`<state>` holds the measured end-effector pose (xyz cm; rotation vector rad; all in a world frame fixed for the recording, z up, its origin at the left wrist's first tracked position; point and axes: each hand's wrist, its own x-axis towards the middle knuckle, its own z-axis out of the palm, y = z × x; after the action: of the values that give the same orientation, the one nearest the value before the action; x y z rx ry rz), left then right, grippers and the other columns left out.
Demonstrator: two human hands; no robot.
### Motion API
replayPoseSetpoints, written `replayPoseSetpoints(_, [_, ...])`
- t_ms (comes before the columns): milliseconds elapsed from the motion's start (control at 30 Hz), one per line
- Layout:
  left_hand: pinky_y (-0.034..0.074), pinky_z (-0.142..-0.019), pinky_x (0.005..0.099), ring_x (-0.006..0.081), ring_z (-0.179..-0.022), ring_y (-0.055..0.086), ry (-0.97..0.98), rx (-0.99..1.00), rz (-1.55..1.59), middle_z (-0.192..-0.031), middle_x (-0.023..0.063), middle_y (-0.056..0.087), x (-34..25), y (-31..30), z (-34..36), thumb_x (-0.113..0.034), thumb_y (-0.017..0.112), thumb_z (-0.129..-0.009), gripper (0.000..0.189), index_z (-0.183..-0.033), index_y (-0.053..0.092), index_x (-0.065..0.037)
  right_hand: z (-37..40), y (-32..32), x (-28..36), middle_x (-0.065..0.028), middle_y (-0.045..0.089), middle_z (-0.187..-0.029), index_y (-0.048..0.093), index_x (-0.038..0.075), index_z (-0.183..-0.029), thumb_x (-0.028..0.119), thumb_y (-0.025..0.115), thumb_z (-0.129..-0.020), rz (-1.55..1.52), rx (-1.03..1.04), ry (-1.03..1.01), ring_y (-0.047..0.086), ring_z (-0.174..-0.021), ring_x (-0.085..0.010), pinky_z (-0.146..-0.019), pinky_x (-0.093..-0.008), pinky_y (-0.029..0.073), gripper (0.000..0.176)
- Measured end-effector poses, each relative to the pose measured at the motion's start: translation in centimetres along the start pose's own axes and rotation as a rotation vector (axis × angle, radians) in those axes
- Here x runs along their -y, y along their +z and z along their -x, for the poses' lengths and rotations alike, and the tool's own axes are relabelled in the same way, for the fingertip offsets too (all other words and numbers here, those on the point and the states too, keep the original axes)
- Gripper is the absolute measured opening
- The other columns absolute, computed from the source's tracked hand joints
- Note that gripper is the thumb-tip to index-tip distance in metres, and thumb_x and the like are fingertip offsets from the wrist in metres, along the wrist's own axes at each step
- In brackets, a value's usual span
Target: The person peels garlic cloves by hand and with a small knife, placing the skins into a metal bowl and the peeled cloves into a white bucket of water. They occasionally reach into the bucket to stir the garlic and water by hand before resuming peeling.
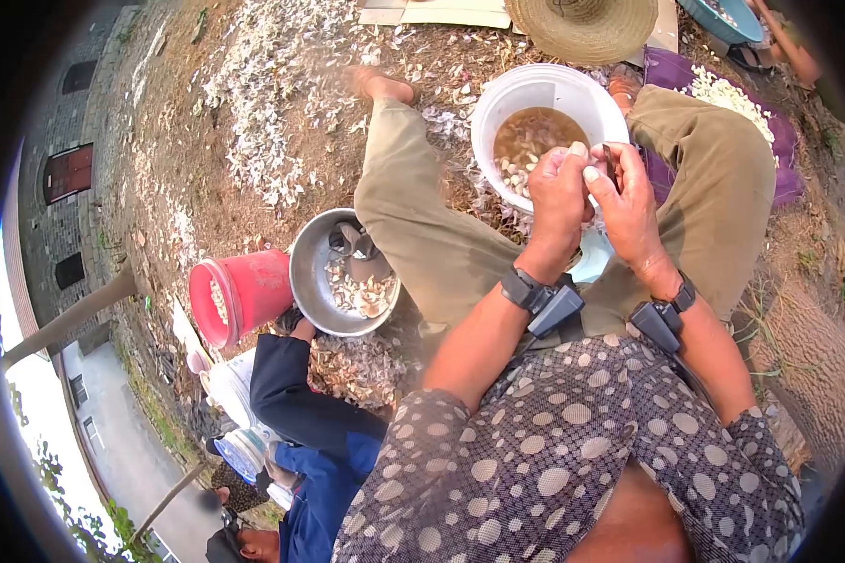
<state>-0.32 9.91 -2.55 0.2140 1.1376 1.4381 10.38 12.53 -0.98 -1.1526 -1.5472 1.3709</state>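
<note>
My left hand [559, 192] is closed, its thumb and fingertips pinched on a small pale garlic clove [579, 149], mostly hidden. Right beside it, my right hand [629, 202] is curled around a small dark knife [611, 161]; only a short part shows between thumb and fingers. Both hands meet over the near edge of a white bucket [483, 131] standing between my legs. Brown water [543, 126] fills its lower part, with peeled garlic cloves [515, 175] gathered on the near side. A pale container [591, 258] is partly visible beneath my wrists.
Left of my leg are a metal basin [302, 272] with garlic inside and a red bucket [258, 293]. A person in a blue jacket [319, 483] sits there. Garlic peels [263, 141] litter the ground. Ahead lie a straw hat [582, 28] and a purple cloth [784, 159] with cloves.
</note>
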Motion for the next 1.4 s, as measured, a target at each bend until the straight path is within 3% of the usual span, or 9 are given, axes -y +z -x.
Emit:
replayPoseSetpoints(67, [0.031, -0.039, 0.0226, 0.0037, -0.048, 0.038, -0.085, 0.016, 0.117, -0.063, -0.0058, 0.046, 0.6, -0.8, -0.5, -0.031, 0.057, -0.104, 0.027, -0.087, 0.058, -0.010, -0.1, -0.5, -0.7, -0.0030, 0.059, -0.095, 0.055, -0.001, -0.116, 0.014, 0.066, -0.096, -0.031, 0.003, 0.054, 0.054, -0.085, -0.0070, -0.075, -0.0241, 0.048, 0.026])
replayPoseSetpoints(233, [0.037, -0.044, 0.0219, 0.0049, -0.053, 0.042, -0.041, -0.018, 0.046, -0.068, -0.0036, 0.047, -0.6, -0.6, 1.3, -0.039, 0.049, -0.108, 0.039, -0.100, 0.064, -0.004, -0.1, -2.0, 0.3, -0.0010, 0.062, -0.091, 0.057, 0.001, -0.104, 0.011, 0.065, -0.096, -0.149, 0.110, 0.103, 0.058, -0.080, -0.0058, -0.072, -0.0241, 0.050, 0.016])
replayPoseSetpoints(533, [0.041, -0.054, 0.0235, 0.0044, -0.060, 0.041, 0.020, 0.269, -0.183, -0.079, -0.0033, 0.051, -2.0, -1.0, 4.0, -0.026, 0.044, -0.106, 0.040, -0.132, 0.060, 0.000, 0.6, -2.2, 0.6, 0.0008, 0.059, -0.082, 0.060, 0.000, -0.099, 0.010, 0.066, -0.095, -0.122, 0.178, 0.096, 0.054, -0.071, -0.0059, -0.065, -0.0250, 0.049, 0.013])
replayPoseSetpoints(733, [0.042, -0.055, 0.0240, 0.0057, -0.062, 0.043, 0.019, 0.315, -0.432, -0.081, -0.0036, 0.048, -3.6, -1.3, 5.0, -0.027, 0.047, -0.106, 0.039, -0.136, 0.057, -0.003, 1.1, -2.7, 2.2, 0.0012, 0.057, -0.076, 0.062, 0.000, -0.096, 0.010, 0.067, -0.092, 0.159, 0.234, 0.011, 0.051, -0.067, -0.0061, -0.061, -0.0266, 0.046, 0.012])
replayPoseSetpoints(867, [0.044, -0.054, 0.0248, 0.0079, -0.062, 0.047, -0.158, 0.433, -0.090, -0.083, -0.0004, 0.053, -3.2, -2.3, 4.5, -0.032, 0.050, -0.106, 0.036, -0.130, 0.055, -0.005, 1.4, -2.7, 2.6, 0.0005, 0.060, -0.075, 0.062, 0.000, -0.095, 0.010, 0.067, -0.092, 0.207, 0.250, 0.073, 0.054, -0.069, -0.0057, -0.062, -0.0266, 0.047, 0.012])
replayPoseSetpoints(967, [0.049, -0.049, 0.0264, 0.0101, -0.061, 0.053, -0.231, 0.389, 0.083, -0.084, 0.0043, 0.059, -2.1, -3.2, 3.8, -0.036, 0.052, -0.106, 0.034, -0.122, 0.055, -0.006, 1.3, -2.6, 1.8, -0.0014, 0.063, -0.077, 0.061, 0.000, -0.094, 0.012, 0.066, -0.093, 0.027, 0.235, 0.142, 0.058, -0.071, -0.0056, -0.063, -0.0266, 0.049, 0.013])
replayPoseSetpoints(1067, [0.049, -0.049, 0.0255, 0.0089, -0.061, 0.053, -0.248, 0.364, 0.164, -0.085, 0.0041, 0.059, -2.3, -3.0, 4.3, -0.033, 0.056, -0.105, 0.031, -0.121, 0.055, -0.006, 1.2, -2.7, 1.9, -0.0025, 0.063, -0.079, 0.061, 0.000, -0.093, 0.014, 0.066, -0.094, 0.093, 0.211, 0.121, 0.060, -0.073, -0.0058, -0.065, -0.0264, 0.050, 0.014])
replayPoseSetpoints(1267, [0.047, -0.049, 0.0231, 0.0058, -0.061, 0.053, -0.115, 0.280, -0.193, -0.091, 0.0042, 0.063, -1.6, -3.7, 3.9, -0.023, 0.065, -0.099, 0.031, -0.125, 0.056, -0.009, 0.3, -2.3, 1.0, -0.0010, 0.062, -0.080, 0.062, 0.002, -0.093, 0.016, 0.063, -0.093, -0.094, 0.293, 0.244, 0.058, -0.071, -0.0064, -0.063, -0.0242, 0.048, 0.014])
replayPoseSetpoints(1400, [0.048, -0.050, 0.0223, 0.0051, -0.063, 0.055, 0.005, 0.249, -0.292, -0.092, 0.0039, 0.063, -1.3, -4.0, 4.0, -0.017, 0.063, -0.099, 0.028, -0.124, 0.057, -0.006, 0.0, -2.7, -0.1, 0.0017, 0.057, -0.075, 0.064, 0.004, -0.092, 0.019, 0.064, -0.092, -0.345, 0.286, 0.506, 0.051, -0.062, -0.0048, -0.056, -0.0223, 0.043, 0.015])
